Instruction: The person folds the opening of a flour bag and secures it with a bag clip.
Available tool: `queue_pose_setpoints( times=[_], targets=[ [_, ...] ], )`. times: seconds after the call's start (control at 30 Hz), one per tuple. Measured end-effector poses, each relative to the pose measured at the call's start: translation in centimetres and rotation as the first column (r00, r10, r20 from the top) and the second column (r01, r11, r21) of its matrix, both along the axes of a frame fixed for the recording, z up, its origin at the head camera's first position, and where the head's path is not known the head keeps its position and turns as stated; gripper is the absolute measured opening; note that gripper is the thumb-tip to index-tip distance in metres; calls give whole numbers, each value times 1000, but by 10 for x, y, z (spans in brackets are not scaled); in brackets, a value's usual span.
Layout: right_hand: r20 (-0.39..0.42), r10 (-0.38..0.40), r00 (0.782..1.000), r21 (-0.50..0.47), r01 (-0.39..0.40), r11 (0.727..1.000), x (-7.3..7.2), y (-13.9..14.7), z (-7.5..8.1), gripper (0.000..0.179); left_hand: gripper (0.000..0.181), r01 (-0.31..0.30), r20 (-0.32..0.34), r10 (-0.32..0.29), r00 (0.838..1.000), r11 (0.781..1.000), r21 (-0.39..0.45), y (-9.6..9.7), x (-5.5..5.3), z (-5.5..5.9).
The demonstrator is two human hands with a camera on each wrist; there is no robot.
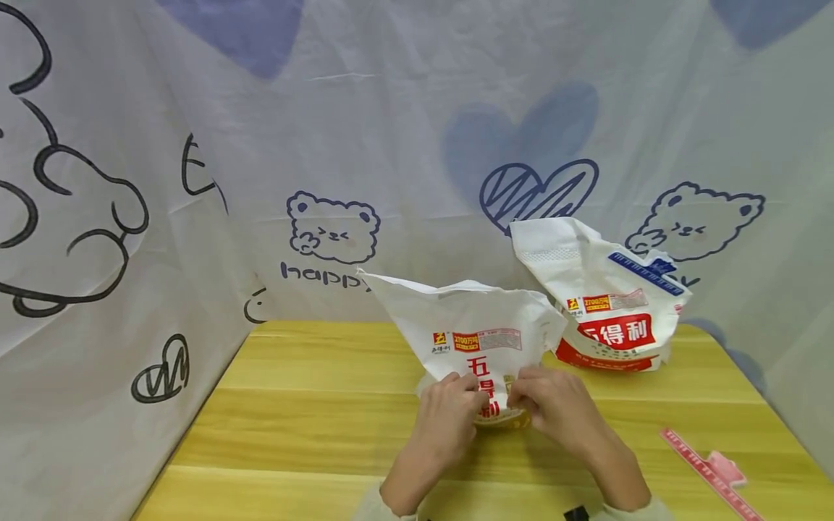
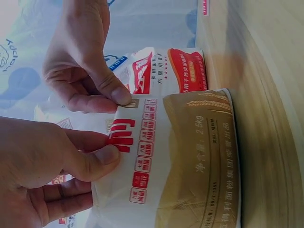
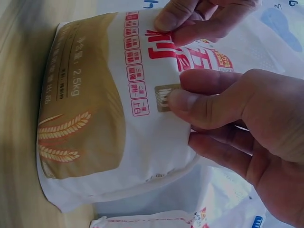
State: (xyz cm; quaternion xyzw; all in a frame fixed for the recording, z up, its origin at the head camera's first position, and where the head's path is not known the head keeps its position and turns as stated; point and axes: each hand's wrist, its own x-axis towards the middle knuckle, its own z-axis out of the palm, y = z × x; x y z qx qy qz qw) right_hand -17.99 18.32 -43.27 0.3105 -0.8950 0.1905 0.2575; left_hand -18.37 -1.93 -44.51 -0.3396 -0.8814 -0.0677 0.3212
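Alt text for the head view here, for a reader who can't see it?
A person's left-hand grip and right-hand grip pinch the front of a white flour bag on a wood-grain table. Behind it, to the right, stands a second flour bag with a blue bag clip near its top; a pink bag clip lies front right.

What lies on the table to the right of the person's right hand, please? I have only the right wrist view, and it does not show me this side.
Observer: In the head view, a pink clip lies on the table, to the right of the right hand.
Operator: Thank you. The top of the front bag leaves my picture. Is there a clip on it?
Observer: No clip shows along its top edge in the head view.
Operator: And the blue clip, cut off at my lower edge: where does it sit?
Observer: Across the upper right edge of the rear bag.
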Motion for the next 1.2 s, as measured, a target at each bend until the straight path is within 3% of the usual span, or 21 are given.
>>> queue_pose_setpoints(
  times=[0.37, 0.6, 0.93, 1.2],
  targets=[
    [35, -38, 999, 16, 38, 999, 4, 0, 5, 36, 34, -2, 19, 2, 1000, 1000, -21, -1, 1, 6],
    [70, -37, 997, 13, 37, 999, 6, 4, 8, 32, 33, 23, 9, -23, 1000, 1000, -2, -1, -1, 2],
    [130, -9, 991, -74, 19, 997, 8, 11, 15, 32, 32, 68, 23, -68, 997, 997, 23, 0, 3, 7],
    [121, -30, 992, -108, 44, 993, 7, 13, 18, 31, 27, 142, 27, -149, 988, 976, 166, -9, -3, 10]
  ],
)
